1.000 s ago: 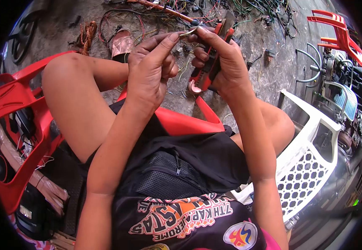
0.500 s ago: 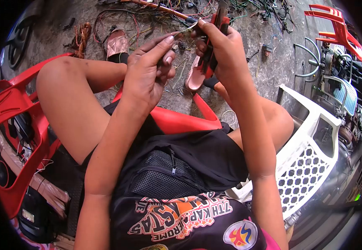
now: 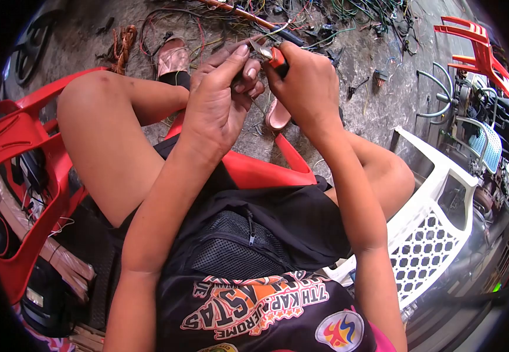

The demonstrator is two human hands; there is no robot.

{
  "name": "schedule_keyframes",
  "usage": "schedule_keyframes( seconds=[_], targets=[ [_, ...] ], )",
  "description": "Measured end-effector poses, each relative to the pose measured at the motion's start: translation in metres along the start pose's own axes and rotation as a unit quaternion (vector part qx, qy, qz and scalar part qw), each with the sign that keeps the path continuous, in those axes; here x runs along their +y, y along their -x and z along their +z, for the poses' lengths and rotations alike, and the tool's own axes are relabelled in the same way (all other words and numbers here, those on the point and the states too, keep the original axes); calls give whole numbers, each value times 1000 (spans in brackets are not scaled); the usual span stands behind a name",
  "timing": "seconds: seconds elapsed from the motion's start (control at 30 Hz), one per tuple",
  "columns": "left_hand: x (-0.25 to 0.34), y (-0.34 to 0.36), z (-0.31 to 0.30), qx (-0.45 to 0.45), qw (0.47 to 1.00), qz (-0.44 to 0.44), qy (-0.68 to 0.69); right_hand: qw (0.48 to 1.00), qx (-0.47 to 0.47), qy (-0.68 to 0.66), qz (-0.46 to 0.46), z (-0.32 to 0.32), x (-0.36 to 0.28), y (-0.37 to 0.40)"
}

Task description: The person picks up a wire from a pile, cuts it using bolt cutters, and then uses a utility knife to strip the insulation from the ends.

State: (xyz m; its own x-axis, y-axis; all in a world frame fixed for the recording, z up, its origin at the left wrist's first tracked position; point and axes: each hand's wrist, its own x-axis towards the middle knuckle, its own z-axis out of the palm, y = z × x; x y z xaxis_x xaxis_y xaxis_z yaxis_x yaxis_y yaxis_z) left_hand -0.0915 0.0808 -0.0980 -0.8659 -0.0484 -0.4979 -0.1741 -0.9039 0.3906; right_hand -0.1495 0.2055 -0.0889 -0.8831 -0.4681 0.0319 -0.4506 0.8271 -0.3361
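Pinched between thumb and fingers of my left hand (image 3: 222, 97) is a thin wire, mostly hidden by the fingertips. My right hand (image 3: 304, 85) is wrapped round red-handled pliers (image 3: 275, 58). The metal jaws of the pliers point left, close to my left fingertips. Both hands are raised above my lap, side by side. On the ground beyond them lie tangled wires (image 3: 357, 13) and a long rod (image 3: 245, 16) with a dark end.
A red chair (image 3: 29, 138) is at the left, and a white chair (image 3: 427, 234) at the right. Farther right stand another red chair (image 3: 471, 41) and piled metal parts (image 3: 495, 141). Orange cord (image 3: 124, 50) lies on the ground.
My right hand has turned over and closed round the pliers, whose jaws now point at my left hand. The left hand has shifted slightly right.
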Motion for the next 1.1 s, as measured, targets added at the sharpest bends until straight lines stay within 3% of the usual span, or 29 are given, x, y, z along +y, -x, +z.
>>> schedule_keyframes(
  seconds=[0.43,0.93,1.0,1.07,1.1],
  targets=[
    [12,4,11,69,995,-62,29,995,64,82,-10,11,-1,-6],
    [5,2,13,107,991,1,-84,995,18,101,14,10,4,-7],
    [5,3,14,120,988,3,-99,987,22,144,72,8,7,-8],
    [9,22,14,101,988,18,-111,952,-61,185,237,0,68,-26],
    [13,28,11,83,989,30,-121,945,-44,215,243,-12,85,-25]
  ],
)
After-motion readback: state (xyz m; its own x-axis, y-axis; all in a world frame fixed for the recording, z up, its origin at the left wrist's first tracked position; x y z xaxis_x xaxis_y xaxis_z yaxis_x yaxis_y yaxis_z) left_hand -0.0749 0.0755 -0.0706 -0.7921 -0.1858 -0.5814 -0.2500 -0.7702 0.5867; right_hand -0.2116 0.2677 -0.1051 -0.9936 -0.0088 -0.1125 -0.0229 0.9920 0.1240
